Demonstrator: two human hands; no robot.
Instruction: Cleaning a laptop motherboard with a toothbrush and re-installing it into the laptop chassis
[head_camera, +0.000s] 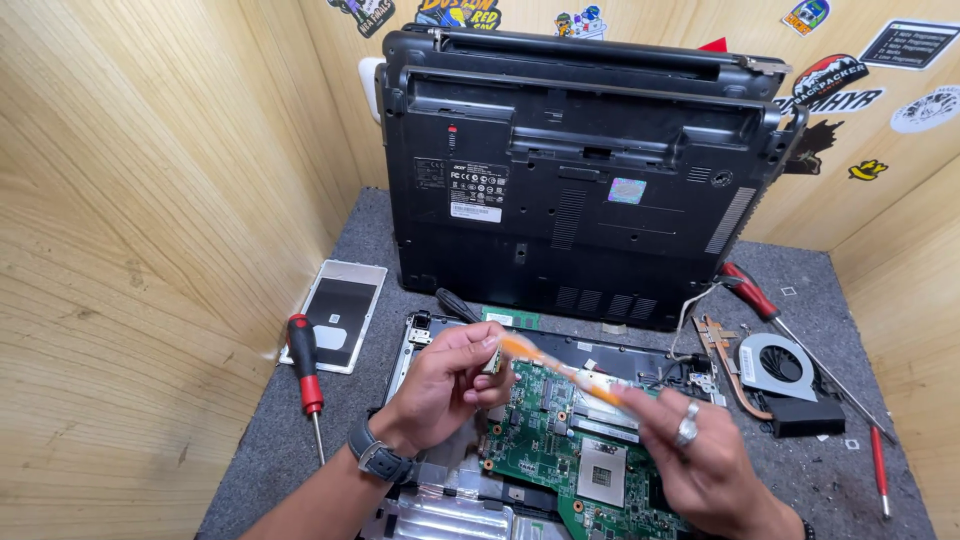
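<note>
Orange tool (560, 370) runs slantwise between both hands above the green circuit board (560, 450), near the mat's (850, 470) front edge. Left hand (445, 385) pinches its upper end together with a small part; right hand (700, 450) grips the lower end.

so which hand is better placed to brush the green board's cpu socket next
Probably the right hand: it grips the orange brush and sits beside the socket; the left hand pinches a small part.

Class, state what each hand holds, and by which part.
The right hand grips an orange tool by its lower end. The left hand pinches something small at the tool's tip; what it is cannot be told.
</note>
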